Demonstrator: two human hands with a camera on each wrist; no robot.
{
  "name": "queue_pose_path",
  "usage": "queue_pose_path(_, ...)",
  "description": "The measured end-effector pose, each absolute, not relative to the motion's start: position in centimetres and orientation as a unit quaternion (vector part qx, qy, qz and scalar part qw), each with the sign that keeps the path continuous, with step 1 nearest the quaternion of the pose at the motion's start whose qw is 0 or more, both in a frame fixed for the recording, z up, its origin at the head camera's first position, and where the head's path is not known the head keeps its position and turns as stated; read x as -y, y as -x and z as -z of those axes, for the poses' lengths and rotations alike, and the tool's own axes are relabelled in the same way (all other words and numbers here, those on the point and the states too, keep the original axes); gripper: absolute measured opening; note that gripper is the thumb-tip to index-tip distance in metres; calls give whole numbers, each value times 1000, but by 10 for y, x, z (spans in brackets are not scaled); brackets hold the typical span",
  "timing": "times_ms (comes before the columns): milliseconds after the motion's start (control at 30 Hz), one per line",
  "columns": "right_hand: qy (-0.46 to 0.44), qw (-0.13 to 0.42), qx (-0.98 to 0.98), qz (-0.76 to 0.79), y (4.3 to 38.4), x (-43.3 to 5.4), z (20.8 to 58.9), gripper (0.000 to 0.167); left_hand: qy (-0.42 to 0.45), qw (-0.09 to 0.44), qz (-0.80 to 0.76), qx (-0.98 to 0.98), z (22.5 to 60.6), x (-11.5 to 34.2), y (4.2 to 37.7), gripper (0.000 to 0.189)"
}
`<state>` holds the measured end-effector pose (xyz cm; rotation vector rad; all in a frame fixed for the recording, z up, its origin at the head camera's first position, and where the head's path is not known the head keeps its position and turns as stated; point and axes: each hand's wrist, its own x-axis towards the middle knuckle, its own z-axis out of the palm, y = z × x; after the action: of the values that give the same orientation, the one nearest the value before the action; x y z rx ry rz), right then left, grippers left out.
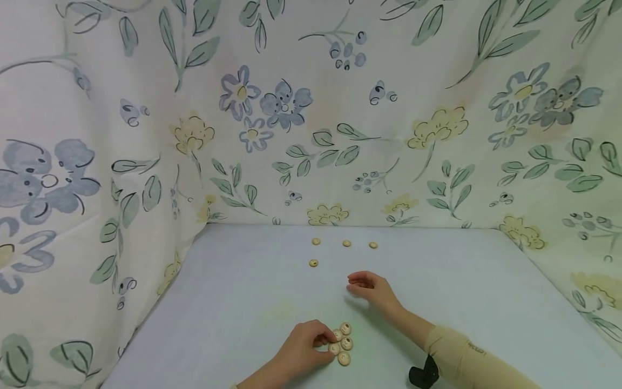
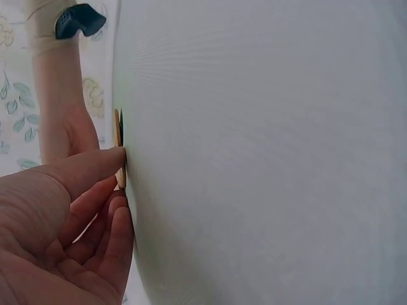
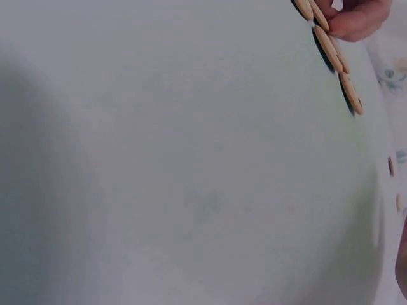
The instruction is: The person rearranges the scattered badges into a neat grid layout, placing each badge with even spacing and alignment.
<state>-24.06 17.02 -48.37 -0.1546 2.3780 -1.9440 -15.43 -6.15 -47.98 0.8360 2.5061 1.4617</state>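
My left hand [image 1: 308, 346] pinches a small round wooden disc [image 1: 334, 349] between thumb and index finger, at the left side of a tight cluster. The other pale discs of that cluster [image 1: 346, 343] lie flat against each other on the table, some with a dark mark on the face. Seen edge-on in the left wrist view, the pinched disc [image 2: 121, 179] shows just beside the thumb. Farther forward and to the right, my right hand [image 1: 374, 292] hovers over the table with loosely bent fingers and nothing visible in them. Only a sliver of it shows in the right wrist view.
Beyond the right hand, a single disc [image 1: 313, 263] lies in front of a row of three, whose middle disc [image 1: 346, 243] is near the table's back edge. The white table [image 1: 233, 302] is bordered by a floral curtain [image 1: 291, 178]. A black strap piece [image 1: 424, 373] hangs at the right sleeve.
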Motion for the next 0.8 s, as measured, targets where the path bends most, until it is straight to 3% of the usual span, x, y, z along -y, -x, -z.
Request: queue_pose_path(800, 108, 106, -781, 606, 149, -176, 487, 32, -279, 57, -489, -824, 478, 62, 153, 18)
